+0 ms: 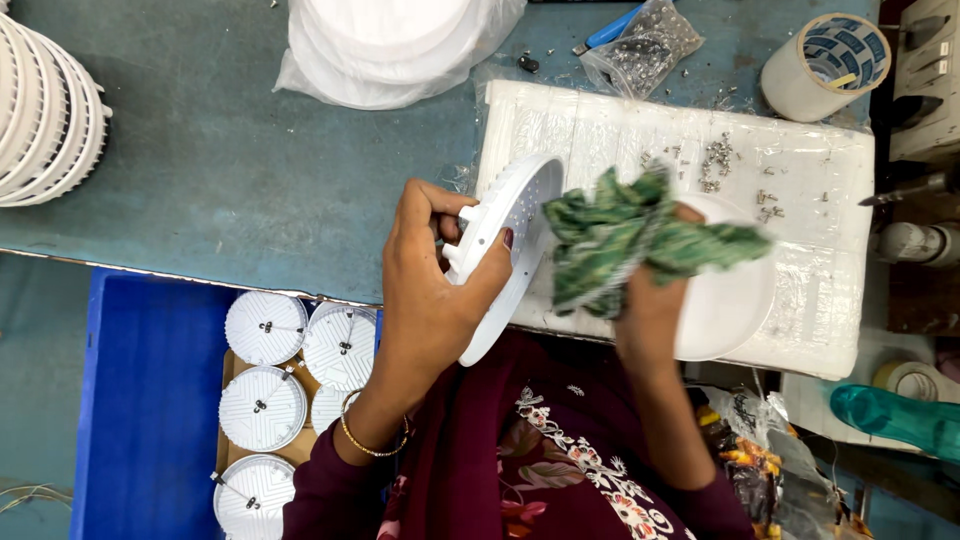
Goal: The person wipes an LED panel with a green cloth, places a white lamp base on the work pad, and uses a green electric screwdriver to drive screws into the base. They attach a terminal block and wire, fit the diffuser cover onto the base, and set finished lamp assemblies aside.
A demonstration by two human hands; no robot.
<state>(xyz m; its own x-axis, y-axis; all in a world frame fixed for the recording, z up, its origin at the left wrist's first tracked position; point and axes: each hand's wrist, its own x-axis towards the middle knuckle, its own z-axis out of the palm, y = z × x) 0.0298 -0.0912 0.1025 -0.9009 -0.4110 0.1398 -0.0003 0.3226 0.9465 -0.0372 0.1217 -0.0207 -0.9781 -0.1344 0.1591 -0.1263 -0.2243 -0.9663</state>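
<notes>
Clearly the left hand (430, 290) has a firm grip on a white round lamp housing (505, 250), thumb across the near rim and fingers curled behind the back plate, where a small clip stands out. The housing is held on edge above the near border of the tabletop (230, 170), tilted so its perforated face turns toward the right hand (650, 300). Its long axis, rim to rim, runs from low and close to the body up and away from the grip. It looks like thin moulded plastic: light, stiff, smooth enough to slip, and likely to crack or scuff if squeezed across the face, so the rim and the rear clip look like the sound places to hold it.

The right hand is clenched around a green patterned cloth (625, 240), which is bunched, soft and blurred, and touches the housing's face. Just beyond the cloth lies a white disc (735, 300) on a white foam sheet (800, 200), with small screws (715, 160) scattered farther out. Below the grip, a blue crate (140, 400) holds more finished housings (265, 405) with spring clips. Well beyond the grip sit a bag of white covers (390, 45), a bag of screws (640, 50) and a tape roll (825, 65).
</notes>
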